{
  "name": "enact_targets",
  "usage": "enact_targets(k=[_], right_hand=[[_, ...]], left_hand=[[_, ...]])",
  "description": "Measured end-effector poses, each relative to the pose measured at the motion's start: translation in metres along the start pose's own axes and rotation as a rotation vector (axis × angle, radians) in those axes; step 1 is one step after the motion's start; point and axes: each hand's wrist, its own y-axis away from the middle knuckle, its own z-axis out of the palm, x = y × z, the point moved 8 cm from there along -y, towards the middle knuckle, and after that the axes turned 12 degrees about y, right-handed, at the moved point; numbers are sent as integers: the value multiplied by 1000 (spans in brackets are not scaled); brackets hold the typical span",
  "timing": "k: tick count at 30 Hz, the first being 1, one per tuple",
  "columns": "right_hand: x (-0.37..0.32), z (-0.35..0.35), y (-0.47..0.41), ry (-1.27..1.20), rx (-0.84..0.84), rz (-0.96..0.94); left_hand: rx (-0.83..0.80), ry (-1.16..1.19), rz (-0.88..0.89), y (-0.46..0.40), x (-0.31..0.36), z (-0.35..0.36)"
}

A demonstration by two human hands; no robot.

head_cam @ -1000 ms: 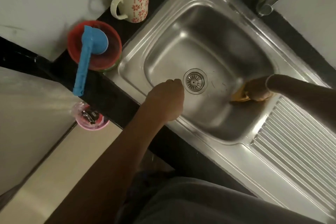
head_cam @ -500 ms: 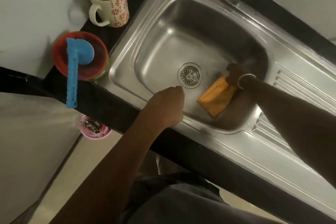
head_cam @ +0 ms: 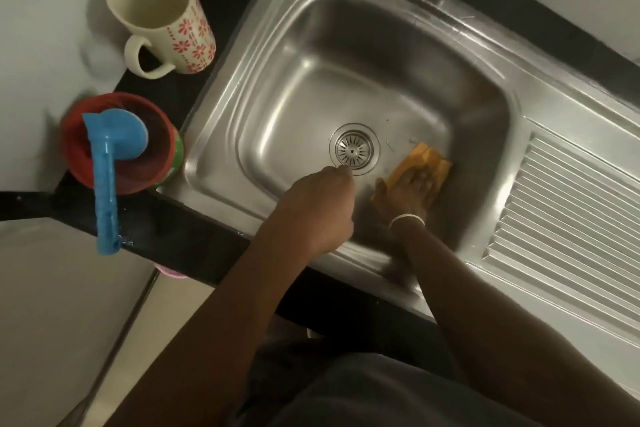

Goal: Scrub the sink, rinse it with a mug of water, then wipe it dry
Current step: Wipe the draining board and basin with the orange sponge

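Right hand (head_cam: 407,196) flat on the orange cloth (head_cam: 420,165), fingers spread and pressing it onto the sink (head_cam: 277,121) floor, lower centre of frame, just right of the drain (head_cam: 354,149). Left hand (head_cam: 317,211) curled into a loose fist just below the drain, parked at the near rim of the basin; holding nothing as far as can be seen, though the fingertips tuck under.

Mug (head_cam: 161,15) standing upright on the black worktop (head_cam: 214,80) at upper left, just beside the basin. Can't tell whether any water's in it. Red bowl (head_cam: 104,156) with a blue scoop (head_cam: 107,180) at centre left, scoop handle poking out past the worktop edge.

Probably wiping or scrubbing around the drain right now. Stuff to watch for:
- left arm swinging back toward that overhanging blue handle and knocking it off
- cloth bunching up under the palm and skipping the corners
- grabbing the mug with wet fingers and having it slip
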Motion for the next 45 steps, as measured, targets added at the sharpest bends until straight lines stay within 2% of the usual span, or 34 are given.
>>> enact_targets(k=[2,8,15,19,27,32,36,41,43,45], right_hand=[[10,19,-13,-1,-80,2],[9,1,-46,160,120,-124],[-42,-26,-90,156,213,-178],[-83,-37,-106,150,282,-266],[-188,-55,-93,99,338,-388],[-244,-40,-54,199,337,-648],[-252,-2,-2,269,316,-880],[-213,34,48,454,308,-1267],[-181,41,51,511,292,-1337],[-138,47,46,541,241,-1330]], left_hand=[[-33,-19,21,-5,5,0],[-149,-22,37,-20,-4,5],[-196,-22,52,-26,-14,-6],[-132,-31,8,-30,-34,-20],[214,-102,-31,-30,-71,-67],[427,-261,43,-46,-62,-93],[451,-318,13,-72,-69,-98],[433,-344,29,-82,-80,-90],[424,-344,27,-80,-82,-90],[405,-324,31,-80,-82,-90]])
